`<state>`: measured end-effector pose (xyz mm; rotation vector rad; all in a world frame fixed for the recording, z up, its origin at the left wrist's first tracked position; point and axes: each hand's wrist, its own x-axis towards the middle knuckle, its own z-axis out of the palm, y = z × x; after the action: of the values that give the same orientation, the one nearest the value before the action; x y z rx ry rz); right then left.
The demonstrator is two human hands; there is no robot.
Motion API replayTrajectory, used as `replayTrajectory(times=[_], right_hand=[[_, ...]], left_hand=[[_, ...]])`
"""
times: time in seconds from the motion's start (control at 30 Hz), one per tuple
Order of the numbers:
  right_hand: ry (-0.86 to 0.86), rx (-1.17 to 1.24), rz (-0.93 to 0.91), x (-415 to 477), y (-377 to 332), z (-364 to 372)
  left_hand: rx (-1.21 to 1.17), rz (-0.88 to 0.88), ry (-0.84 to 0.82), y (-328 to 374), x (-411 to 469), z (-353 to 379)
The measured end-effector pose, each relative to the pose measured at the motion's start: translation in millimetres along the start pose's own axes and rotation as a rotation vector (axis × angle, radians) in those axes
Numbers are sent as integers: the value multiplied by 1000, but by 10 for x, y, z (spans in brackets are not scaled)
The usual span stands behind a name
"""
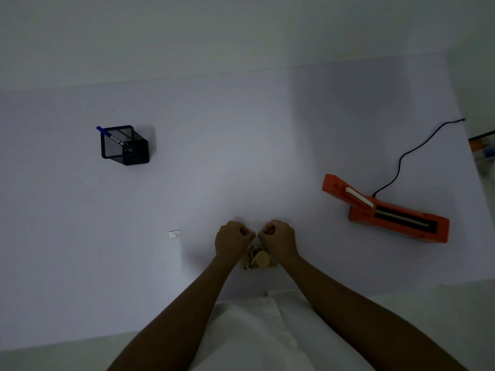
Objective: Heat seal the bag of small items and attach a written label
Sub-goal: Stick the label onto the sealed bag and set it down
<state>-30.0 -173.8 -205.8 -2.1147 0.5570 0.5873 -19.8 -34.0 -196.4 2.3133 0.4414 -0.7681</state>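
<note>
Clear bag (258, 259) of small items near table edge, orange heat sealer (388, 210) open

Head camera looks steeply down onto table (241, 145).

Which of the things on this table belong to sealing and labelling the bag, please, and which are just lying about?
For the job:
- bag of small items, gripped at its top by the left hand and right hand
- orange heat sealer, lid up
- small white label
- blue pen in the mesh pen holder

Lying about:
- blurred clutter at the right edge
</note>
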Motion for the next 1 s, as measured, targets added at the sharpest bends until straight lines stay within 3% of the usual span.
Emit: replayTrajectory(times=[1.0], right_hand=[[77,65,98,5,-8,15]], left_hand=[[29,-52,30,-10,-10,-50]])
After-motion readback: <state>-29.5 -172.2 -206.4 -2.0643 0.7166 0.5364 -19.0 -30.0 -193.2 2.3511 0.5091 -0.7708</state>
